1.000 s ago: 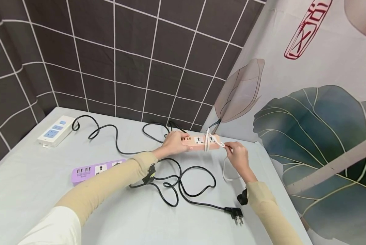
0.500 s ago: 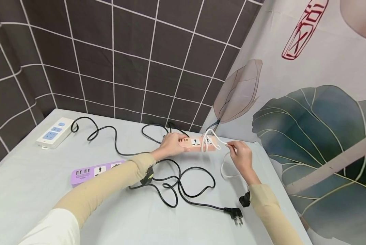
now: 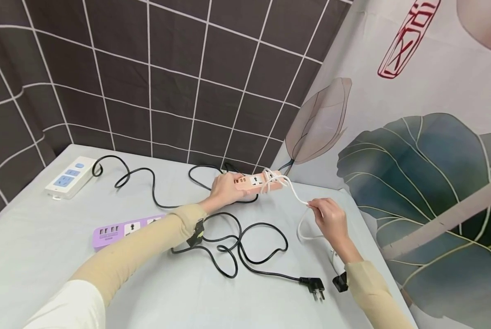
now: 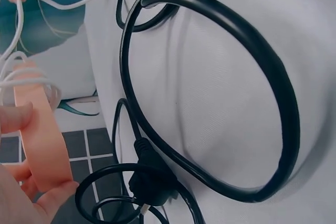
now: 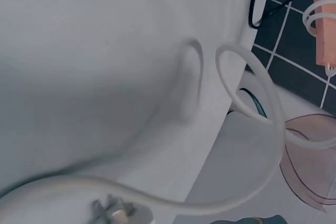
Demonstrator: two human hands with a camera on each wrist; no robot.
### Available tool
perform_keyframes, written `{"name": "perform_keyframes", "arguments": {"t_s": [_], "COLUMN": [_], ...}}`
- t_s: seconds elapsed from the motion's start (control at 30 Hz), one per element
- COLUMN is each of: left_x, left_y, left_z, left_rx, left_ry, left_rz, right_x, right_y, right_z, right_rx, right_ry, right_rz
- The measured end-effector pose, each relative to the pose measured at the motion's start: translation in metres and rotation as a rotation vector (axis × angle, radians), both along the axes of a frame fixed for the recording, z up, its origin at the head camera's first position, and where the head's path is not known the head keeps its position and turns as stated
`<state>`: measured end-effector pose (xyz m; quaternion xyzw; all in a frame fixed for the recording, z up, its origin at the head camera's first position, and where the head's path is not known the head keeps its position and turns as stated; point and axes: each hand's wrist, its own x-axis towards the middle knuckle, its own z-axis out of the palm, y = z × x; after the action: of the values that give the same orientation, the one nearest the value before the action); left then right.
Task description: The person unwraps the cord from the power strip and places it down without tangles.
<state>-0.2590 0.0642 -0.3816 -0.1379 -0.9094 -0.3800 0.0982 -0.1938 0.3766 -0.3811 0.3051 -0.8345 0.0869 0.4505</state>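
My left hand point(image 3: 224, 189) grips one end of a peach power strip point(image 3: 247, 183), thumb on one side and fingers on the other. White cord point(image 4: 31, 83) is wound round the strip's far end, as the left wrist view shows. To the right, my right hand point(image 3: 330, 219) pinches a stretch of that white cord point(image 3: 298, 195) between thumb and fingertips. From there the cord loops down toward the right wrist; in the right wrist view a large loop point(image 5: 275, 114) hangs past the table edge, near a blurred plug with metal prongs point(image 5: 111, 211).
A purple power strip point(image 3: 107, 234) lies partly under the left forearm. At the back left is a white power strip point(image 3: 70, 178) with blue sockets. Black cords point(image 3: 266, 262) curl over the table, one ending in a black plug point(image 3: 313, 285). Curtains hang behind and at right.
The peach strip has shifted left and slightly up, tilting. My right hand has moved right and down, drawing out a longer stretch of white cord. A white plug now shows near the right wrist.
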Motion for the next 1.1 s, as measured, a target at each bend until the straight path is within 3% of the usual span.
{"name": "perform_keyframes", "arguments": {"t_s": [0.17,0.33,0.53,0.7,0.97,1.1], "left_x": [0.000,0.001,0.007,0.012,0.009,0.007], "left_y": [-0.001,-0.002,-0.001,0.001,0.000,-0.002], "left_z": [0.001,0.004,0.012,0.018,0.016,0.015], "left_rx": [0.012,0.058,0.070,0.082,0.062,0.068], "left_ry": [0.007,0.007,0.064,0.040,0.039,0.046], "left_rz": [0.034,0.058,0.034,0.010,0.017,0.024], "right_x": [0.008,0.010,0.003,-0.005,-0.015,-0.016], "right_y": [0.006,0.011,0.014,0.017,0.004,-0.012], "right_z": [-0.004,-0.009,-0.011,-0.014,-0.011,-0.004], "right_rx": [0.057,0.120,0.146,0.149,0.158,0.078], "right_ry": [0.010,0.002,-0.050,-0.072,-0.138,-0.209], "right_rz": [0.071,0.077,0.011,-0.060,-0.139,-0.156]}}
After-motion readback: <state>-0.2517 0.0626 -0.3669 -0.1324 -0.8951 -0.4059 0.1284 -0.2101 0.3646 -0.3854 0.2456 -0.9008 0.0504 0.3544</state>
